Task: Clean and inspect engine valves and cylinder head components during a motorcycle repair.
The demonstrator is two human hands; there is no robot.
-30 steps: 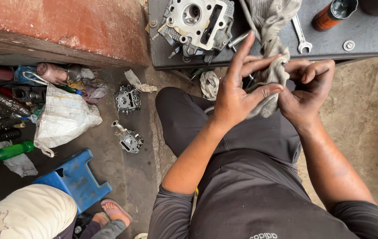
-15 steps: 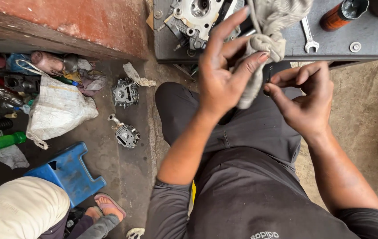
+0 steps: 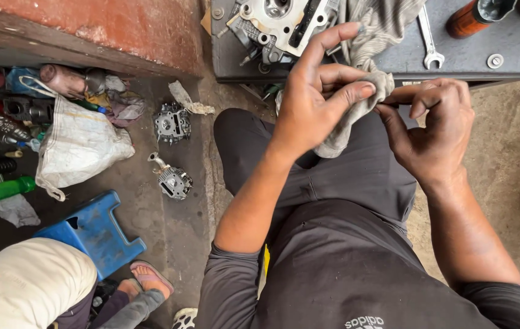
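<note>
A: What do the hands hold?

B: The left hand (image 3: 318, 97) pinches a grey rag (image 3: 357, 103) between thumb and fingers. The right hand (image 3: 433, 131) is closed on something small and thin, too hidden to name, its tip touching the rag.

A: Where is the rag?

B: Between both hands, above the lap, trailing up onto the bench (image 3: 516, 42). The left hand is nearer.

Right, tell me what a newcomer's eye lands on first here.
Centre frame, the left hand pinches a grey rag that the right hand meets with its fingers. Above them, a metal engine part sits on the dark bench beside a spanner. Lower left, a blue stool stands on the floor.
</note>
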